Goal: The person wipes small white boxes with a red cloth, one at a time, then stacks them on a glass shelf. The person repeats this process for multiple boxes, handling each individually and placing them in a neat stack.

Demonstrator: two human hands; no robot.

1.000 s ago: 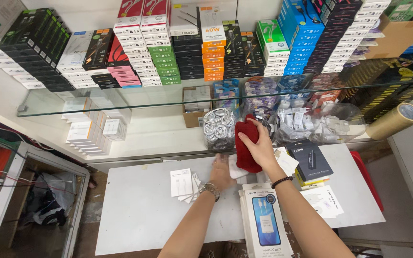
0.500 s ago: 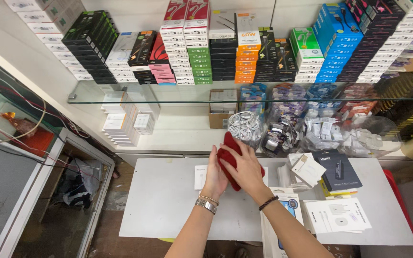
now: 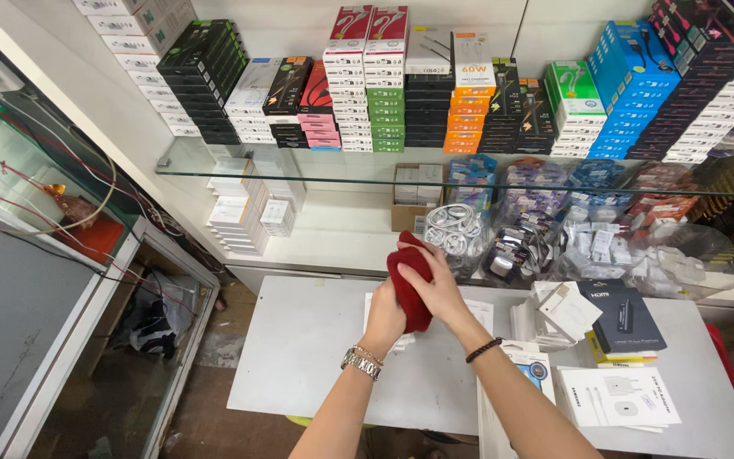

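Over table (image 3: 316, 357), hands now clasp cloth (image 3: 408, 285).

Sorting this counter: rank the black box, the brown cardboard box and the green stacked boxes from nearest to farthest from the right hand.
1. Brown cardboard box, just behind the right hand.
2. Black box, on the table to its right.
3. Green stacked boxes, on the glass shelf above.

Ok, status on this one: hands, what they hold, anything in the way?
Left hand and right hand both clasped on the red cloth, held above the white table. Paper sheet lies underneath; small boxes to the right, apart.
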